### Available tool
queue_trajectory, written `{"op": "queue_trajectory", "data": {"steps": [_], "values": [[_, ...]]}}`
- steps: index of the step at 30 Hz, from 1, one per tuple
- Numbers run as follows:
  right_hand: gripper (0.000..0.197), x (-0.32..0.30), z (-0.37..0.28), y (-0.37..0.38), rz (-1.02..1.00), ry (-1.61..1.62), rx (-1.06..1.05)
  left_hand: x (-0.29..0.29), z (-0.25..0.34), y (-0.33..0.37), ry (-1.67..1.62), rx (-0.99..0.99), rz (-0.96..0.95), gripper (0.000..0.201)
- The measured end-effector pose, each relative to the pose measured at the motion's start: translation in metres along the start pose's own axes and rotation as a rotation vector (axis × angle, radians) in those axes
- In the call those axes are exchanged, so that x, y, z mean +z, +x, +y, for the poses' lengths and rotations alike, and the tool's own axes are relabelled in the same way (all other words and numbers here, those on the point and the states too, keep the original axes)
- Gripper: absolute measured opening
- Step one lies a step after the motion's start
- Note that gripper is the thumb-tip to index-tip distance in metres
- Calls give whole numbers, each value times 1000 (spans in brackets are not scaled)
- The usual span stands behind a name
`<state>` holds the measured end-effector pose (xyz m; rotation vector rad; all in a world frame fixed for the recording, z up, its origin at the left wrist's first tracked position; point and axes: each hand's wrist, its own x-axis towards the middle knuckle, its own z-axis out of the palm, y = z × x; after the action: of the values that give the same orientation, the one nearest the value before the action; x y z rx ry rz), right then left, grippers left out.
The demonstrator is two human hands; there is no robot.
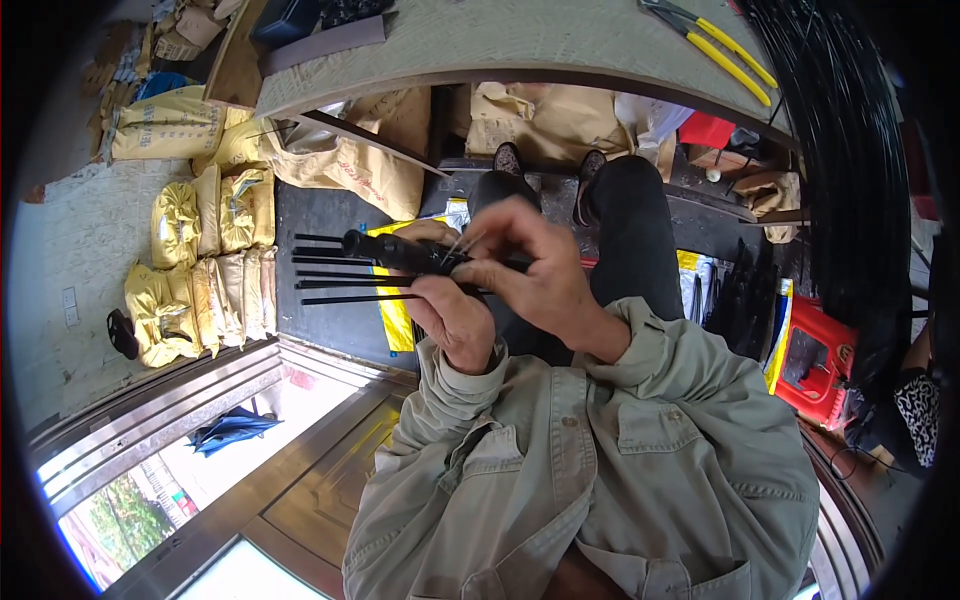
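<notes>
Khaki shirt point(570, 430), hands point(535, 272) at black rods point(355, 298)

Yellow-handled tool point(728, 70), perhaps pliers, on table point(540, 35)

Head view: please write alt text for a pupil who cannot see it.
A person holds a black tubular part, with thin black rods beside it, in the left-hand grip, while the slightly blurred right-hand grip is at its right end. Yellow sacks are stacked on the left, and yellow-handled pliers lie on the worktable ahead.
</notes>
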<state>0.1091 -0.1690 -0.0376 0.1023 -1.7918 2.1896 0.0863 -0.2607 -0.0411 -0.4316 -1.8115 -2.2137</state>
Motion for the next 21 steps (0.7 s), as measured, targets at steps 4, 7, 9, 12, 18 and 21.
{"op": "queue_trajectory", "data": {"steps": [4, 7, 9, 12, 18, 21], "values": [[16, 5, -4, -6, 69, 23, 112, -2, 5, 5, 10, -38, -23, 51], [23, 8, 13, -6, 40, 79, -53, -3, 7, 6, -78, -24, -79, 50], [25, 8, 20, -6, 4, 187, 14, -3, 7, 5, -122, -19, -109, 50], [30, 7, 24, -5, -78, 404, 143, -2, 7, 5, -112, 11, -82, 48], [32, -1, 20, 4, -129, 530, 251, 5, 6, 6, -99, 38, -106, 47], [33, -6, 23, 7, -155, 566, 267, 9, 6, 6, -80, 42, -76, 48]]}}
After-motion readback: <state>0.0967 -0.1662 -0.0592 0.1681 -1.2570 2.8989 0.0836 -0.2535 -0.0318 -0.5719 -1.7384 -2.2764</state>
